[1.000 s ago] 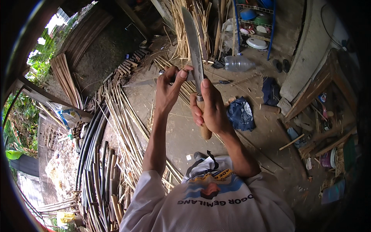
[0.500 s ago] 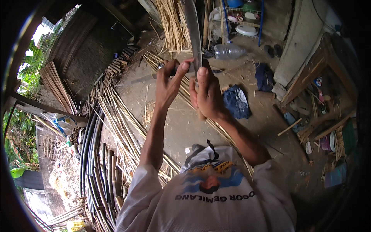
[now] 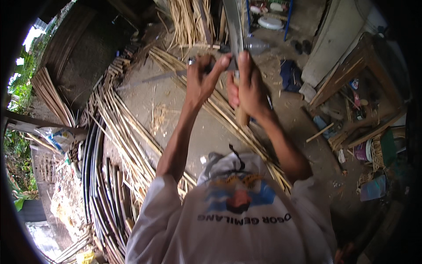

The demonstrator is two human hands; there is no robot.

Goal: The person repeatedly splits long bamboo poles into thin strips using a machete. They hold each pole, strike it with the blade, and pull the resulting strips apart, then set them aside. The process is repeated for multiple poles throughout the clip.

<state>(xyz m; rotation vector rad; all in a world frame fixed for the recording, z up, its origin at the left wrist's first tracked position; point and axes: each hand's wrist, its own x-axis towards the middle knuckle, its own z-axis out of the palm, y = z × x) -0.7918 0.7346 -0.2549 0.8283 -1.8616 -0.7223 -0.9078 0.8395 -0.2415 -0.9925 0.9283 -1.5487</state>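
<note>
My right hand (image 3: pixel 254 91) is closed round the pale wooden handle (image 3: pixel 241 115) of a machete. Its broad, slightly curved blade (image 3: pixel 234 26) points away from me and runs past the top of the view. My left hand (image 3: pixel 202 83) is closed on a long, thin greyish strip (image 3: pixel 151 80) that sticks out to the left. Whether that strip is bamboo or metal, I cannot tell. My left thumb reaches towards the base of the machete blade, close to my right thumb. Under both hands, split bamboo strips (image 3: pixel 224 112) lie across the floor.
Long bamboo strips (image 3: pixel 125 125) and dark poles (image 3: pixel 90 171) lie on the left. A bundle of split bamboo (image 3: pixel 187 22) stands at the back. Dark cloth (image 3: pixel 290 75), a wooden frame (image 3: pixel 338 79), a clear plastic bottle (image 3: pixel 257 45) and a rack (image 3: pixel 270 22) are to the right.
Both hands have shifted slightly right and away from me, still close together, with the machete and the strip. The machete's wooden handle now shows more below my right hand.
</note>
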